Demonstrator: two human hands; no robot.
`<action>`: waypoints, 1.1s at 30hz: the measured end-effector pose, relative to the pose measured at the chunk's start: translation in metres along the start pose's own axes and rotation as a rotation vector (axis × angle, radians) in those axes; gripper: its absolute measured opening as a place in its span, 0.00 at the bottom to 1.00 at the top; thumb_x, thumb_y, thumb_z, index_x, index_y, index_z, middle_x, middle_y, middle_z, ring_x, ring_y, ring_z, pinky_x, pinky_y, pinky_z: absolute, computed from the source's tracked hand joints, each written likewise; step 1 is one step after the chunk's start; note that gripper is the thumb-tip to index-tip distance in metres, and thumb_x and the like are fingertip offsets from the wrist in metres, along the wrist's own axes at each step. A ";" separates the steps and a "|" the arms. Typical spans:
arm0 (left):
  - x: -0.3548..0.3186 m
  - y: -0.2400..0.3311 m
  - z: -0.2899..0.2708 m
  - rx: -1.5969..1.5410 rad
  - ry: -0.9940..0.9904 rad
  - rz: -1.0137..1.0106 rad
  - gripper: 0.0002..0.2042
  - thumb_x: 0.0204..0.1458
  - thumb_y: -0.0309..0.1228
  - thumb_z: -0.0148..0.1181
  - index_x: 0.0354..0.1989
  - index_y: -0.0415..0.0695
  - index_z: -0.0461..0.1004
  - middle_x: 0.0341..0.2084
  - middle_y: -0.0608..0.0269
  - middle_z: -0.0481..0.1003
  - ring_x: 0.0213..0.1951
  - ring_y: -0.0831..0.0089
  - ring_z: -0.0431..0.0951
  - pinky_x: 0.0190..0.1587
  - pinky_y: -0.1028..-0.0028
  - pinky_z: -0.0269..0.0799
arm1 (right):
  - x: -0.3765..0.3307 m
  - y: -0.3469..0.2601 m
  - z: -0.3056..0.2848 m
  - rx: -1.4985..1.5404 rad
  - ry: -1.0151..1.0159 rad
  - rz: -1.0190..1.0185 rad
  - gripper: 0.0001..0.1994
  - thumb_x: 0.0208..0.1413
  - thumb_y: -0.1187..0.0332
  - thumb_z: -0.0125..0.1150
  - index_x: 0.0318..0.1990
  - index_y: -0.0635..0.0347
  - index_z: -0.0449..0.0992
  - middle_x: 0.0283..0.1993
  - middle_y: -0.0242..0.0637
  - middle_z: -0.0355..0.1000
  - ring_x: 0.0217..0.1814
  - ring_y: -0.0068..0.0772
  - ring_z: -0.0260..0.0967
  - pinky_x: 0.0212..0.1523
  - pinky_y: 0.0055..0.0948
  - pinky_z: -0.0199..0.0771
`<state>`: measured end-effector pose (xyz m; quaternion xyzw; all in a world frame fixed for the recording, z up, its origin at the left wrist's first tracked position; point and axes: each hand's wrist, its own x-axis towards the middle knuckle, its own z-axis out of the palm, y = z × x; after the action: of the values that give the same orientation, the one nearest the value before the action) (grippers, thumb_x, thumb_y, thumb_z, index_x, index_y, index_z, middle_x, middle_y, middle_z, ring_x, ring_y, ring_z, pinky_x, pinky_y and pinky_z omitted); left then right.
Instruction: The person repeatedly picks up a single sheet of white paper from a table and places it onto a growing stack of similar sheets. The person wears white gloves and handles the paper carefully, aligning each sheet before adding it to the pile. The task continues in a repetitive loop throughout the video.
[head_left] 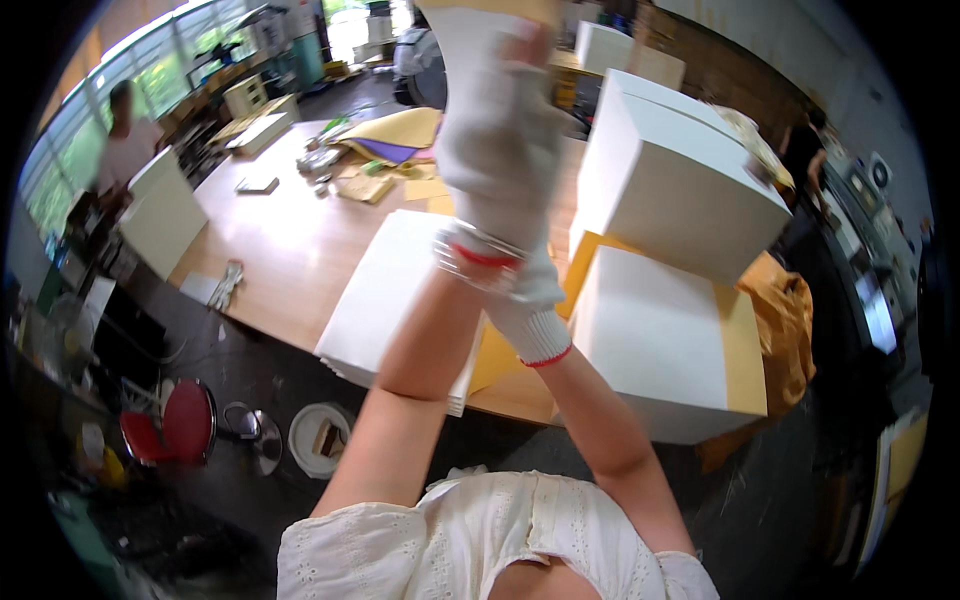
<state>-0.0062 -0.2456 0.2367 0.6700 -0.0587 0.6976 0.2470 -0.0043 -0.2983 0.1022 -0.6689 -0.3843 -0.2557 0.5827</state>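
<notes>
Both my hands wear white knitted gloves and are raised in front of me over the table, crossing in view. My left hand (pixel 500 150) is smeared by motion, with clear bracelets and a red band at its wrist. Behind it is my right hand (pixel 538 285), showing its red-edged cuff while its fingers are hidden. A pale cream sheet (pixel 468 45) stands at the top edge, touching or just behind the fingertips; I cannot tell whether they grip it. Below the forearms lies a stack of white paper sheets (pixel 385 290). To the right stands a tall white paper stack (pixel 655 325).
A larger white stack (pixel 680 165) rises behind on the wooden table (pixel 255 215). Yellow and purple sheets (pixel 400 135) lie farther back, a loose glove (pixel 228 284) at the left edge. A red stool (pixel 188 420) and white bucket (pixel 318 440) stand on the floor. Two people are farther off.
</notes>
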 end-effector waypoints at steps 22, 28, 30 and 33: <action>-0.178 -0.205 -0.327 0.335 -1.050 -0.952 0.22 0.54 0.32 0.60 0.58 0.47 0.69 0.51 0.55 0.75 0.47 0.62 0.78 0.47 0.68 0.72 | -0.135 0.025 0.014 -0.236 -0.672 0.487 0.38 0.48 0.53 0.68 0.63 0.59 0.57 0.55 0.61 0.64 0.53 0.55 0.69 0.51 0.46 0.70; -0.203 -0.216 -0.329 -0.051 -0.900 -1.033 0.29 0.45 0.10 0.61 0.59 0.40 0.69 0.57 0.60 0.72 0.52 0.76 0.73 0.51 0.78 0.73 | -0.139 0.002 0.014 -0.450 -0.821 0.146 0.30 0.44 0.55 0.72 0.52 0.55 0.66 0.43 0.49 0.62 0.39 0.51 0.68 0.40 0.43 0.73; -0.210 -0.226 -0.342 -0.041 -0.923 -0.907 0.27 0.44 0.10 0.62 0.56 0.40 0.71 0.56 0.60 0.73 0.52 0.76 0.73 0.51 0.77 0.74 | -0.143 0.002 0.018 -0.502 -0.826 0.068 0.28 0.44 0.58 0.72 0.51 0.54 0.67 0.41 0.47 0.62 0.38 0.49 0.67 0.37 0.41 0.73; -0.220 -0.231 -0.352 -0.084 -0.822 -0.905 0.22 0.43 0.11 0.63 0.50 0.37 0.76 0.50 0.57 0.76 0.46 0.76 0.77 0.44 0.77 0.78 | -0.145 0.001 0.023 -0.496 -0.818 0.019 0.26 0.44 0.62 0.72 0.50 0.54 0.67 0.39 0.45 0.61 0.37 0.47 0.66 0.35 0.40 0.71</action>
<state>-0.2313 0.0426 -0.0660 0.8325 0.1139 0.2048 0.5020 -0.0897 -0.3075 -0.0173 -0.8371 -0.5032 -0.0503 0.2086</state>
